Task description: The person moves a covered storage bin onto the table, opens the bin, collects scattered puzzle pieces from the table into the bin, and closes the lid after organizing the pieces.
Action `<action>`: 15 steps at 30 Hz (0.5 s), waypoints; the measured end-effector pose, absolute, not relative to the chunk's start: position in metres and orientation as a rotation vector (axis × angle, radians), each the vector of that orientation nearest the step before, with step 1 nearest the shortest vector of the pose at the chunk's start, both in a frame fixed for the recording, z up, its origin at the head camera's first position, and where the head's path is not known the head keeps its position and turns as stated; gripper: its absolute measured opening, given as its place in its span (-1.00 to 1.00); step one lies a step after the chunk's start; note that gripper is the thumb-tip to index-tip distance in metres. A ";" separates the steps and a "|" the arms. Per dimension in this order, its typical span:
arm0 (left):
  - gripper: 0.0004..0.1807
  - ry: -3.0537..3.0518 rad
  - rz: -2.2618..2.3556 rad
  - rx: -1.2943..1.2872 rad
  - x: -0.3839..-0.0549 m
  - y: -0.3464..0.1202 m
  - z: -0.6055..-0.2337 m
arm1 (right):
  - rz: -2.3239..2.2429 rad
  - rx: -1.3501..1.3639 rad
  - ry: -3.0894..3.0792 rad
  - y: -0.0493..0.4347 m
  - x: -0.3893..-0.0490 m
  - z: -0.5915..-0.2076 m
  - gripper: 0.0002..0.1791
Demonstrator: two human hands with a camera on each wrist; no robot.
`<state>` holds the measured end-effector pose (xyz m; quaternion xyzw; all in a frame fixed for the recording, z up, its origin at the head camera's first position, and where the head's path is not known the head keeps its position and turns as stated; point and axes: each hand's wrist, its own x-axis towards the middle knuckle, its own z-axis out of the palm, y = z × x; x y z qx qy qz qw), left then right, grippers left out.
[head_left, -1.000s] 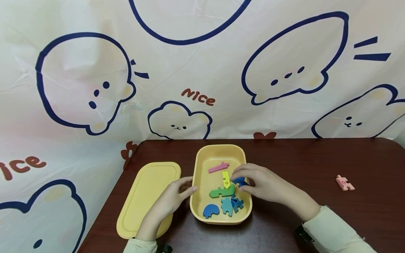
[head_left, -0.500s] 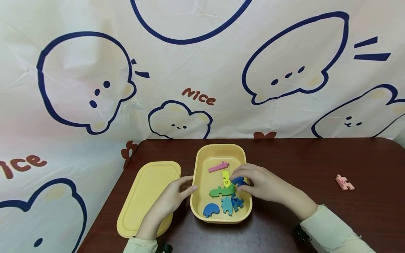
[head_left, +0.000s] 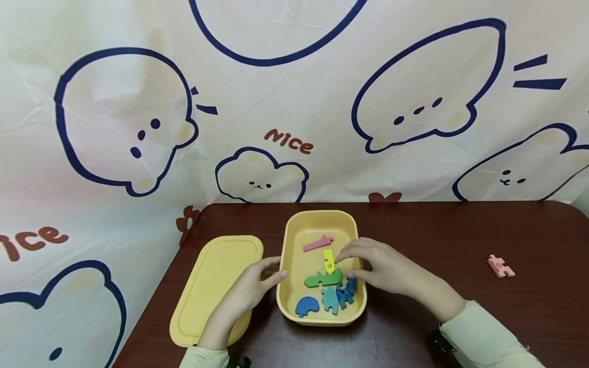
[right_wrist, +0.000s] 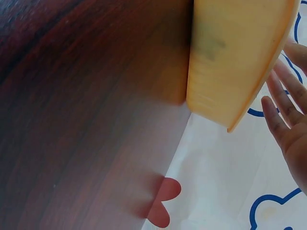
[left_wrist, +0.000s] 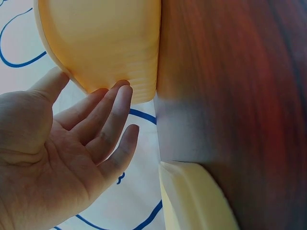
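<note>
In the head view a yellow box (head_left: 317,322) holds several coloured puzzle pieces. My left hand (head_left: 248,286) is at the box's left side, its fingers near straight against the outer wall and the thumb at the rim. My right hand (head_left: 379,266) is over the right rim, thumb and fingers apart with nothing between them. Below its thumb lies a dark blue puzzle piece (head_left: 352,284), against another dark blue puzzle piece (head_left: 344,296). Nearest its fingertips is a yellow puzzle piece (head_left: 329,259). Also inside are green (head_left: 322,279), pink, teal and blue pieces.
A flat yellow lid (head_left: 213,286) lies on the dark brown table (head_left: 428,225) left of the box, partly under the left forearm. One pink puzzle piece (head_left: 501,266) lies far to the right. Behind the table hangs a white printed cloth (head_left: 331,168).
My right hand has let go of the dark blue puzzle piece, which has dropped toward the lower right of the box beside the other dark blue piece. My left hand has stayed in place.
</note>
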<state>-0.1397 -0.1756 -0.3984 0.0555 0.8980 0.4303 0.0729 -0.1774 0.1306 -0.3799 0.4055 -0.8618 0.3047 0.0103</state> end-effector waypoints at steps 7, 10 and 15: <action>-0.52 2.699 1.289 0.177 -0.140 -0.177 -0.399 | 0.944 1.220 -2.689 0.135 -0.173 -0.378 -0.65; -0.52 2.694 1.293 0.201 -0.140 -0.178 -0.400 | 0.942 1.206 -2.664 0.138 -0.171 -0.377 -0.63; -0.52 2.680 1.312 0.210 -0.140 -0.177 -0.400 | 0.922 1.181 -2.630 0.145 -0.168 -0.376 -0.61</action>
